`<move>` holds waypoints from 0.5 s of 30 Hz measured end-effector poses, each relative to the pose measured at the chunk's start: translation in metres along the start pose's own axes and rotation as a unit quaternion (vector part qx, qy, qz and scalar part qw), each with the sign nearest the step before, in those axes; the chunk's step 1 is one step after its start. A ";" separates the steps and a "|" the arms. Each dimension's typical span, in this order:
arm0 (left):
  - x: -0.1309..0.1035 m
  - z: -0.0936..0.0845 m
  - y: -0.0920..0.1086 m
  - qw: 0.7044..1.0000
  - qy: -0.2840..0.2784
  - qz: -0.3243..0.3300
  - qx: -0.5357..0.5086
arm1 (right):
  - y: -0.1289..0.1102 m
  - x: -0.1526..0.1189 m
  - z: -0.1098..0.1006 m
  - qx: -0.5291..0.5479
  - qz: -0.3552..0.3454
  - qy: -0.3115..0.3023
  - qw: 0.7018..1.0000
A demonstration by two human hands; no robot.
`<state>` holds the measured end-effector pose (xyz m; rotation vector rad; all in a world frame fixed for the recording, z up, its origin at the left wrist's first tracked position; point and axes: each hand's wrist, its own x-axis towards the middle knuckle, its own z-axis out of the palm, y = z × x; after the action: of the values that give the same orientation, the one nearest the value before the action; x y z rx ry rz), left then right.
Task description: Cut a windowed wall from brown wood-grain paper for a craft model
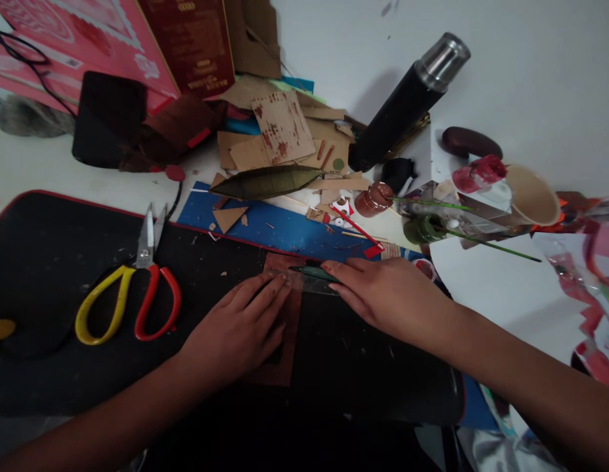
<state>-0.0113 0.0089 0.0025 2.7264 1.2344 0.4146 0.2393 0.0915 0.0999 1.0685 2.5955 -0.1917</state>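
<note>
My left hand [240,324] lies with its fingers stretched out, pressing on a reddish-brown sheet [279,370] and the end of a clear plastic strip [311,285]. Between the thumb and fingers of my right hand [392,288] is a slim dark green tool with a narrow tip [314,271]. Its tip points left over the top part of the brown sheet, close to my left fingertips. Whether it is a knife or a pen I cannot make out. The sheet rests on a black mat [373,367], partly covered by my left hand.
Scissors [147,255] with yellow and red handles lie left on the mat. Beyond are a green leaf-shaped boat form [267,182], cardboard scraps [284,124], a black thermos [397,108], a brown paint jar [374,198], a green paint jar [425,229] and a phone [107,118].
</note>
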 end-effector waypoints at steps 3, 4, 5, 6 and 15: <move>0.000 0.000 0.000 1.000 0.000 -0.005 -0.003 | 0.000 -0.003 -0.002 -0.003 0.008 0.009 1.000; -0.001 0.001 0.000 1.000 0.002 -0.007 -0.004 | -0.001 -0.003 -0.002 -0.005 0.008 0.009 1.000; -0.001 0.001 0.000 1.000 0.004 -0.008 -0.006 | -0.001 -0.003 -0.002 -0.006 0.006 0.006 1.000; -0.001 0.002 0.001 1.000 0.005 -0.009 -0.007 | -0.002 -0.003 -0.002 -0.007 0.003 0.004 1.000; -0.001 0.002 0.000 1.000 0.001 0.001 -0.001 | -0.008 0.000 0.005 -0.013 -0.004 -0.009 1.000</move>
<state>-0.0115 0.0080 0.0005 2.7263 1.2299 0.4184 0.2352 0.0845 0.0954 1.0422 2.5807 -0.1688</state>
